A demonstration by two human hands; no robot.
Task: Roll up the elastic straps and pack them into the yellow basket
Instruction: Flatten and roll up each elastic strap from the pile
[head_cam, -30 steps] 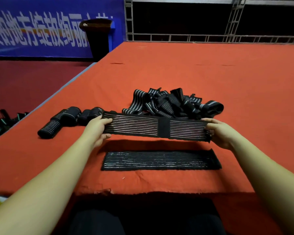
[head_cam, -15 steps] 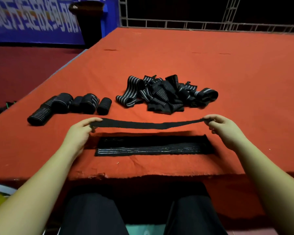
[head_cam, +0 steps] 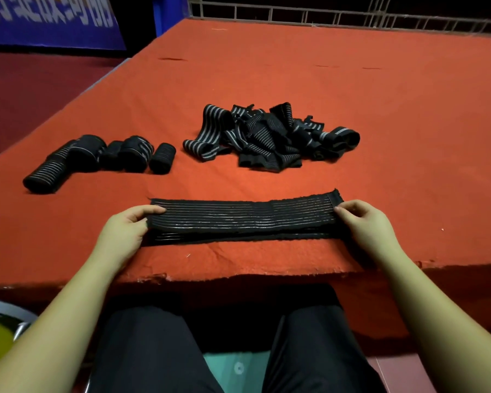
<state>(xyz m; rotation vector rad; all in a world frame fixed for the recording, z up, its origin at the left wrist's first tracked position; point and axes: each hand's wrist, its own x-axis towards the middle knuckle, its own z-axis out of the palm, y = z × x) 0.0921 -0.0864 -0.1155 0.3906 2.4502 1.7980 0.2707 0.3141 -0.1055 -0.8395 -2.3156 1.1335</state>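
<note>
Left hand [head_cam: 122,234], right hand [head_cam: 366,225] pinch strap [head_cam: 244,217] ends; lower strap mostly hidden.

- Five rolled-up black elastic straps with grey stripes [head_cam: 102,157], in a row.
- One tangled pile of loose black striped straps [head_cam: 270,137]; number unclear.
- Two flat black striped straps [head_cam: 244,217], stacked.
- Two bare hands.

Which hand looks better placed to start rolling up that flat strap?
Probably the left hand: it pinches the strap end nearest the finished rolls. The right hand holds the far end, so it can keep the strap taut.
</note>
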